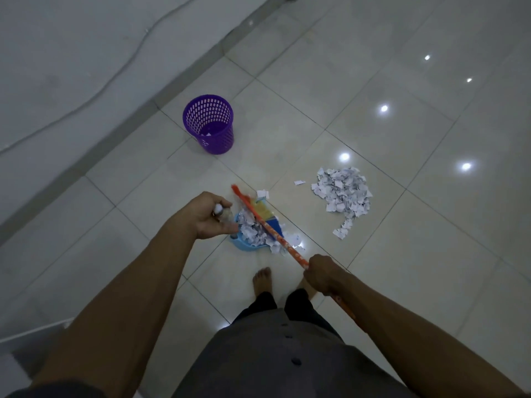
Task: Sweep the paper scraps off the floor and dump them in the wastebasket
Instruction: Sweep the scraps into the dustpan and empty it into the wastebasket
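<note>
While the left hand (205,218) gripped the dustpan (244,246) by its handle and the right hand (321,275) the broom (273,234), short low strokes toward a flat pan seemed wisest for the paper scraps (343,193) heaped at its right, wastebasket (208,124) well apart.

I can read no text anywhere. The paper scraps (342,192) bear grey marks too small to make out, and my broom handle (276,234) shows only blurred specks.
</note>
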